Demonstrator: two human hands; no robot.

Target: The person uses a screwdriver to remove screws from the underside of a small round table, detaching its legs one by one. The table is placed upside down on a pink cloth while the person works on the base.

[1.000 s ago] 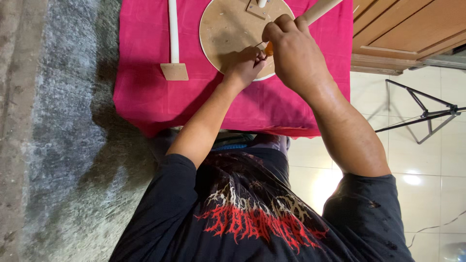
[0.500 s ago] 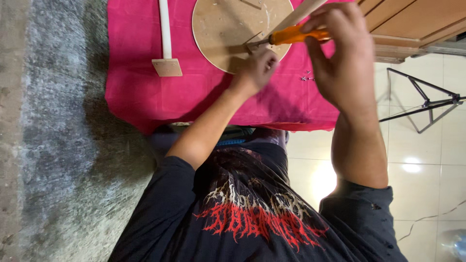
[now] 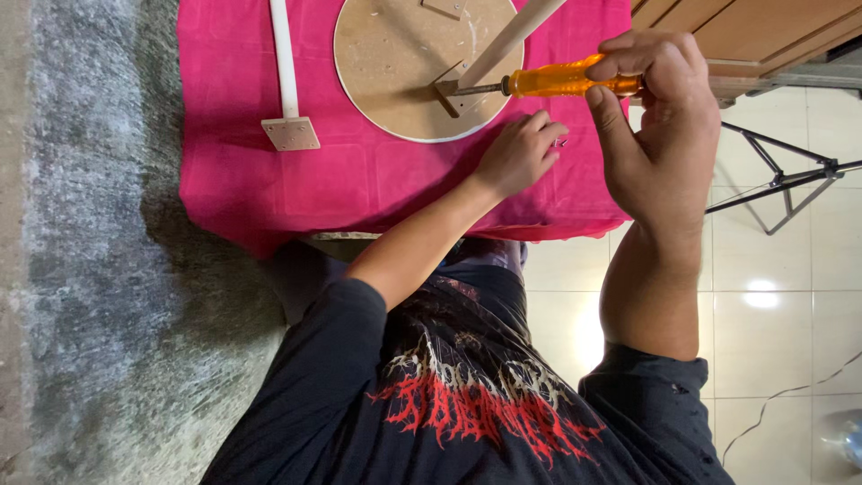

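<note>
Screwdriver (image 3: 548, 83) above round board (image 3: 395, 72) edge

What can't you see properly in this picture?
- Round wooden board: its top is cut off by the head view's upper edge.
- Screwdriver: the handle's end is hidden inside the right hand.
- Small metal bits by the left hand: too tiny to identify.

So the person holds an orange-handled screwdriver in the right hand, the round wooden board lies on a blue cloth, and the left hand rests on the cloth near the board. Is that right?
Not quite: the cloth is pink, not blue, as the head view shows. The rest holds: the right hand grips the orange-handled screwdriver, the round board lies on the cloth, and the left hand rests on the cloth near the board.
</note>
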